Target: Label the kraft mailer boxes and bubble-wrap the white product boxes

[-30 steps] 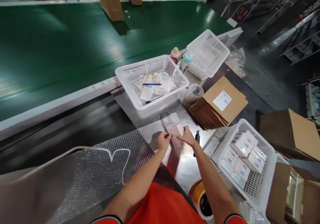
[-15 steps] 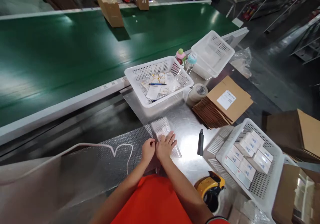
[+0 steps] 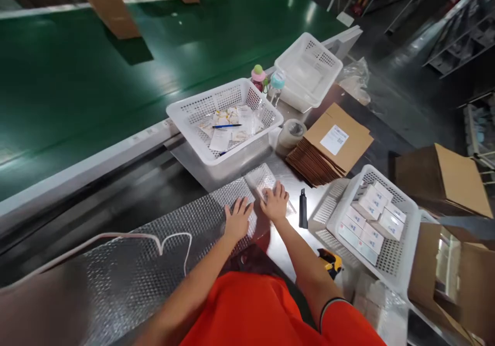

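A long sheet of bubble wrap [image 3: 201,217] runs across the metal bench from the lower left. Its right end lies folded over in a flat wrapped bundle [image 3: 263,177]; what is inside is hard to make out. My left hand [image 3: 236,222] lies on the sheet just left of the bundle, fingers spread. On the bundle's near right part rests my right hand [image 3: 275,202], its fingers apart and pressing down. A black box cutter [image 3: 303,209] lies to the right of that hand. The yellow tape dispenser [image 3: 330,262] is partly hidden behind my right forearm.
A white basket [image 3: 193,106] holds papers and a blue pen. Beside it stand a tape roll [image 3: 292,133], two bottles and a stack of flat cartons [image 3: 336,139]. Small white boxes fill part of another basket [image 3: 410,232] at right. A green conveyor [image 3: 77,88] runs behind.
My hands, together at the bundle before, have moved apart: the left hand opened flat on the sheet, the right stayed on the bundle. The camera view has shifted.
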